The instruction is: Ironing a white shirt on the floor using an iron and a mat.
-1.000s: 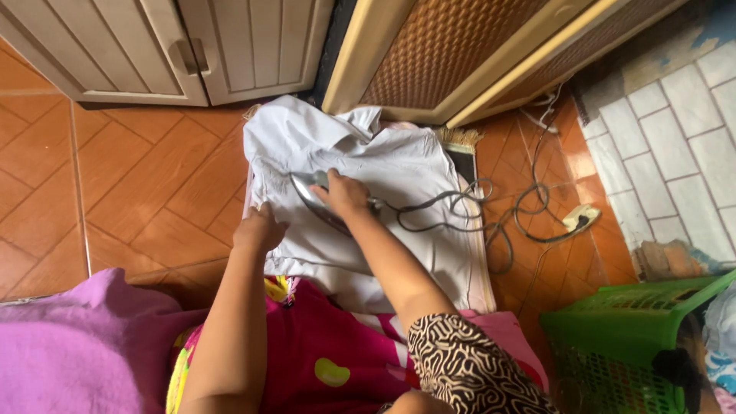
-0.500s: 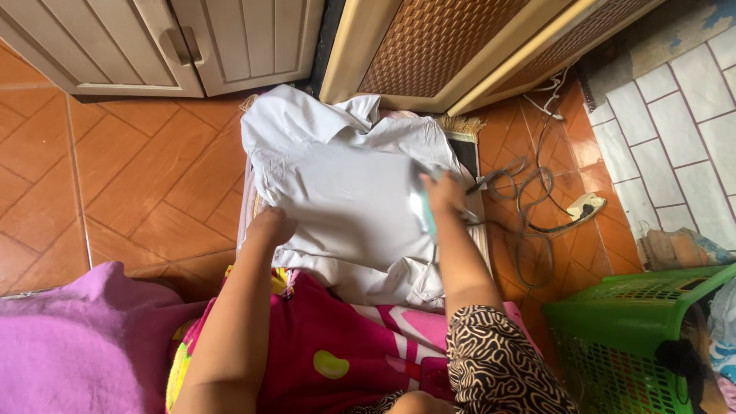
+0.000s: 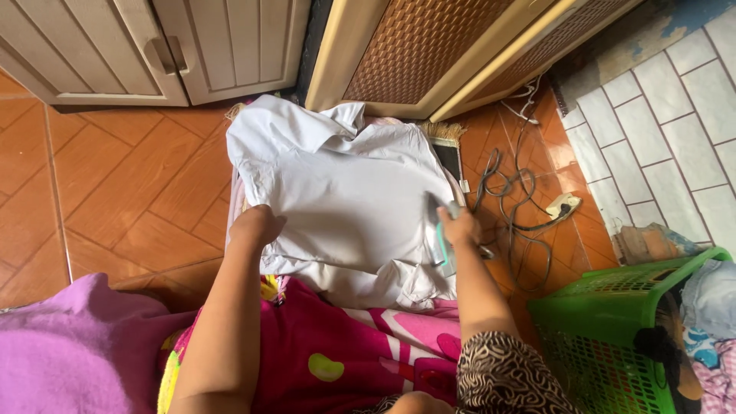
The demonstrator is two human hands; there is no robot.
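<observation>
Orange tiled floor, left hand flat on white shirt, right hand gripping half-hidden iron.

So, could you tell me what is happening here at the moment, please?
A person sitting on the floor is ironing a white shirt spread over a mat. The right hand holds the iron at the shirt's right edge, tipped on its side. The left hand presses flat on the shirt's left edge. The iron's cord trails to a socket on the tiles; a green laundry basket stands to the right.
</observation>
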